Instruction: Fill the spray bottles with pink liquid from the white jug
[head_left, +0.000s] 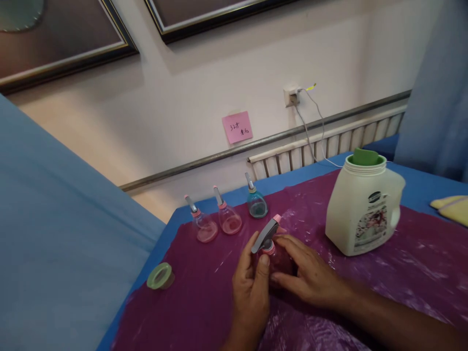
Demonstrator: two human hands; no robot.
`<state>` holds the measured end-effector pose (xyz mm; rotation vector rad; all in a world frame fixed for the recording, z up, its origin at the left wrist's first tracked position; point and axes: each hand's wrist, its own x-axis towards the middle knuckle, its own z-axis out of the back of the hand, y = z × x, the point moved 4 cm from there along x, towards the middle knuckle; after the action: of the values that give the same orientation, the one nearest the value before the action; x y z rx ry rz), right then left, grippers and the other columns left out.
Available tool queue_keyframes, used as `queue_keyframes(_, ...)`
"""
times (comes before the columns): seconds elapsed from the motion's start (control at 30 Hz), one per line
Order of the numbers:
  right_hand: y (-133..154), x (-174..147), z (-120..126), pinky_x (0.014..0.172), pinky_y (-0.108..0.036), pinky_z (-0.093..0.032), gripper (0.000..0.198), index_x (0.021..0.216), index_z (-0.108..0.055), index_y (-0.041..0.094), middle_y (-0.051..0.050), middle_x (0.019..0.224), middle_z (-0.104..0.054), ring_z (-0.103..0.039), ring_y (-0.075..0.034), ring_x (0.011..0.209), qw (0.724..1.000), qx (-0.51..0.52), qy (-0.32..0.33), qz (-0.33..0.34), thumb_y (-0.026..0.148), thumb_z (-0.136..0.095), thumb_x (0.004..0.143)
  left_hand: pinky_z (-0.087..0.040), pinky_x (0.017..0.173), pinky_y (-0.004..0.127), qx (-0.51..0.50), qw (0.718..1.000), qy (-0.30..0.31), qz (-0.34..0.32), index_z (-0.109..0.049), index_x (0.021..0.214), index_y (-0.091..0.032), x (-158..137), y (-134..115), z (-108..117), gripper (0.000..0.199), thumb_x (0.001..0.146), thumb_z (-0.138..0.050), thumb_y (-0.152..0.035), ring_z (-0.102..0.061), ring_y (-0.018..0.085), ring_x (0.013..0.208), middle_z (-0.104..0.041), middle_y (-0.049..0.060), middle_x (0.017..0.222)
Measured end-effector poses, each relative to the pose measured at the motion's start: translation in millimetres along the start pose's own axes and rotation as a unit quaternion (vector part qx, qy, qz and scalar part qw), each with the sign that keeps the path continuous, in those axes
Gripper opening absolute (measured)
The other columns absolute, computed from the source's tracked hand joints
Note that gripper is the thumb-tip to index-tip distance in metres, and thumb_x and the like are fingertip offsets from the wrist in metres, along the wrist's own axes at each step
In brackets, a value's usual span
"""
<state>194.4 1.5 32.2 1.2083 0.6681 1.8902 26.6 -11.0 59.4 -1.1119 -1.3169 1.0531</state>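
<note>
Between my two hands is a small spray bottle (281, 259) with a grey and pink trigger head, tilted a little. My left hand (253, 287) is wrapped around its left side, thumb near the pink collar. From the right, my right hand (310, 270) grips the bottle's body, which the fingers partly hide. Beyond my hands stand two clear spray bottles with pink collars, one pink bottle (205, 229) at the left and another pink bottle (231, 220) beside it. A teal spray bottle (258, 204) is farther right.
A large cream jug (360, 214), green piece in its mouth, stands at the right. The green lid (160, 276) lies near the left edge. Purple plastic sheeting (190, 307) covers the blue table. A yellow cloth (453, 208) is far right; a white cable (321, 131) hangs from the socket.
</note>
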Motion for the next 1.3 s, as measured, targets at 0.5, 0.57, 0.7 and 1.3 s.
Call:
queue_keyframes(0.5, 3, -1, 0, 0.121, -0.057, -0.054, 0.067, 0.158, -0.06, 0.026, -0.015, 0.155, -0.067, -0.066, -0.034, 0.142, 1.0, 0.011, 0.009, -0.012, 0.031, -0.08, 0.095, -0.064, 0.113, 0.044, -0.012, 0.997, -0.069, 0.014, -0.074, 0.145, -0.027, 3, 0, 7, 0.063, 0.09, -0.092, -0.05, -0.079, 0.031, 0.13, -0.08, 0.014, 0.143)
queue_keyframes(0.57, 1, -2, 0, 0.122, -0.058, -0.054, 0.066, 0.158, -0.059, 0.026, -0.015, 0.156, -0.067, -0.065, -0.034, 0.143, 1.0, 0.008, 0.006, -0.014, 0.031, -0.08, 0.095, -0.065, 0.112, 0.043, -0.01, 0.998, -0.064, 0.011, -0.074, 0.146, -0.026, 3, 0, 7, 0.063, 0.09, -0.092, -0.05, -0.079, 0.031, 0.13, -0.08, 0.014, 0.144)
queue_keyframes(0.7, -2, -5, -1, 0.123, -0.059, -0.054, 0.069, 0.161, -0.056, 0.027, -0.016, 0.158, -0.066, -0.064, -0.035, 0.145, 1.0, 0.005, 0.007, -0.014, 0.033, -0.08, 0.096, -0.065, 0.111, 0.044, -0.014, 0.998, -0.053, 0.01, -0.074, 0.147, -0.025, 1, 2, 6, 0.061, 0.093, -0.09, -0.049, -0.079, 0.031, 0.128, -0.081, 0.015, 0.141)
queue_keyframes(1.3, -15, -6, 10, 0.121, -0.057, -0.056, 0.063, 0.157, -0.058, 0.028, -0.015, 0.154, -0.069, -0.069, -0.035, 0.141, 0.999, -0.031, -0.035, -0.017, 0.03, -0.076, 0.097, -0.044, 0.136, 0.054, 0.112, 0.992, 0.056, -0.003, -0.052, 0.169, -0.031, -2, 18, 3, 0.077, 0.097, -0.081, -0.035, -0.053, 0.035, 0.162, -0.055, 0.01, 0.175)
